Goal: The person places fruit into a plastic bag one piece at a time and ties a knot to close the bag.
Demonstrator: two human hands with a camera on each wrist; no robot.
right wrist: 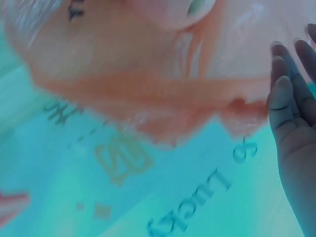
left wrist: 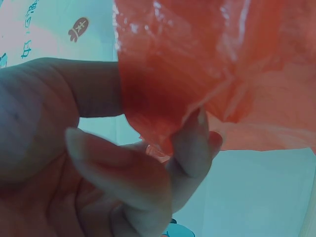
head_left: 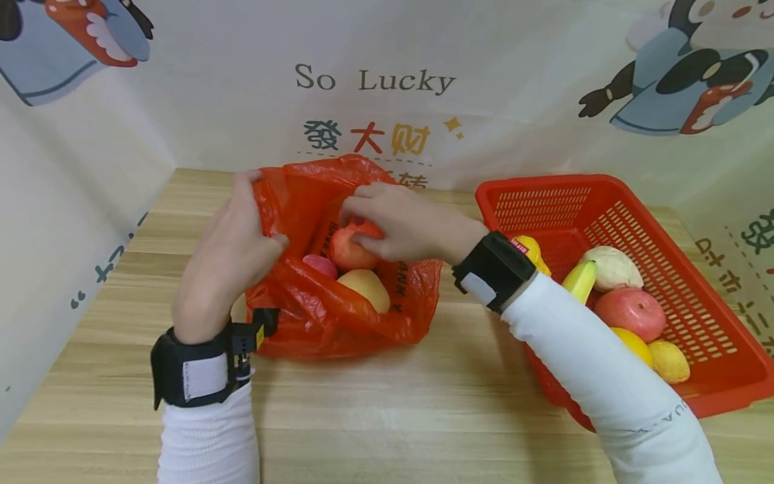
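Firmly gripping the red bag point(head_left: 308, 302) at its nine-o'clock rim with curled fingers of the left hand point(head_left: 232, 249). Resting on the worktop point(head_left: 387, 417), at nine o'clock from the red basket point(head_left: 547, 181). Reaching into the bag from three o'clock with the right hand point(head_left: 402, 218), with fingers bent over a red fruit point(head_left: 353, 249) and thumb against it; cannot tell whether gripping or only touching. Can see only the tops of a pink fruit point(head_left: 319, 266) at eight o'clock from the red one and a tan fruit point(head_left: 365, 289) at six, below which hidden by the bag's near fold. Covering part of the basket with the right sleeve point(head_left: 605, 376). From the left wrist alone, showing a bent thumb off the plastic. From the right wrist, showing nearly straight fingers cut off at three o'clock, and at twelve a blurred pink thing point(right wrist: 170, 12) with a green patch.
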